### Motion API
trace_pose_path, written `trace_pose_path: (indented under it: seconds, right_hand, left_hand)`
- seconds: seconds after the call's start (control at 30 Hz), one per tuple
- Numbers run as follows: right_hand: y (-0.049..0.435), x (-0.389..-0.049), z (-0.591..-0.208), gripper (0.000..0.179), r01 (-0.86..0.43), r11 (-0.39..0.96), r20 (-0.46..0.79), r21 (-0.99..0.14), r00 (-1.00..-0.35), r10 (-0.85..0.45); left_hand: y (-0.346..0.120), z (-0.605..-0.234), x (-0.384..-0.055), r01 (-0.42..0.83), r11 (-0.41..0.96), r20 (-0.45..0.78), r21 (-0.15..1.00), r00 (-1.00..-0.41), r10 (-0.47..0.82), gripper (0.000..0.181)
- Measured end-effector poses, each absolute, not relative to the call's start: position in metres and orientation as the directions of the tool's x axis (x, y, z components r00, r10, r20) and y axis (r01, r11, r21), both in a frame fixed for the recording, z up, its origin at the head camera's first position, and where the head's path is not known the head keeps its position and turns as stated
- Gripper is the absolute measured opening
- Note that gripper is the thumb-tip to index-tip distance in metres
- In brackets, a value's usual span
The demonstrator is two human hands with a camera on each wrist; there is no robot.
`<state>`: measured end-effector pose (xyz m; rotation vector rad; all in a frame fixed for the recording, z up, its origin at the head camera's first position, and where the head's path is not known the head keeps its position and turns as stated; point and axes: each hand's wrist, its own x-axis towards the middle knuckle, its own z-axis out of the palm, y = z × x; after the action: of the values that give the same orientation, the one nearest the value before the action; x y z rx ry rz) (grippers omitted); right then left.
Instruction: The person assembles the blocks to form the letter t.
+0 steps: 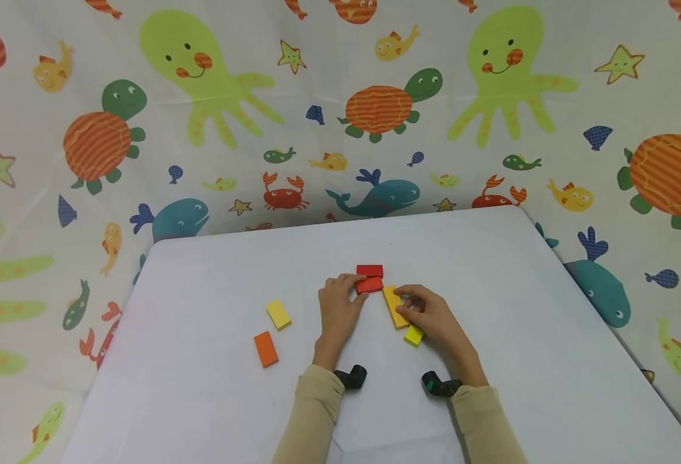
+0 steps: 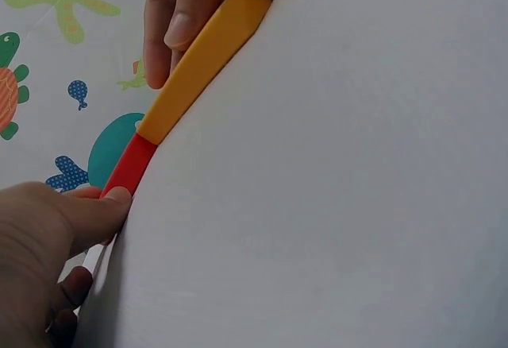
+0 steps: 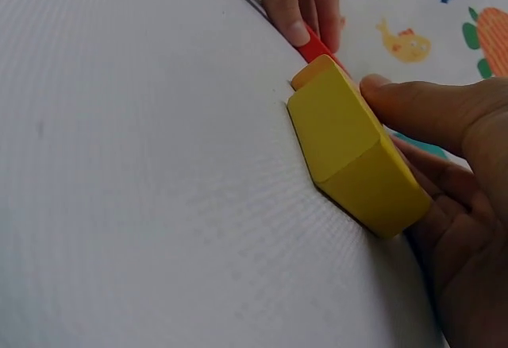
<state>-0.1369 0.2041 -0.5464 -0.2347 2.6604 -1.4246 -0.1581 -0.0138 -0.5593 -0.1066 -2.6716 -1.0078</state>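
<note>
In the head view, my left hand (image 1: 339, 309) pinches a red-orange block (image 1: 369, 285) between thumb and fingers. A darker red block (image 1: 370, 270) lies just behind it. My right hand (image 1: 435, 319) has its fingertips at the right edge of an amber block (image 1: 395, 308), whose far end meets the red-orange one in the left wrist view. At the amber block's near end sits a yellow block (image 3: 341, 141), partly under the right hand in the head view. The right thumb (image 3: 421, 110) lies along the top edge beside these two blocks in the right wrist view.
To the left on the white table (image 1: 212, 283) lie a pale yellow block (image 1: 279, 314) and an orange block (image 1: 266, 349). A sea-animal curtain (image 1: 305, 77) hangs behind and beside the table. Black wrist devices (image 1: 352, 377) sit at both cuffs.
</note>
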Motion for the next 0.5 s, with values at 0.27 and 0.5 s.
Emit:
trace_pose_path:
  seconds: [0.27,0.5]
  right_hand:
    - [0.1985,-0.1318,-0.5477,0.041,-0.047,0.537,-0.068,-0.842,-0.979,-0.193]
    - [0.1998,-0.1332,-0.5449,0.042,-0.113,0.550,-0.020,-0.827,-0.973,-0.230]
  left_hand:
    - [-0.0140,-0.5641,-0.1567,0.199,0.793,0.290,0.575,-0.957,0.030,0.035]
    - [-0.0124,-0.5641,-0.1568,0.229,0.781,0.323,0.581,-0.946,0.038,0.031]
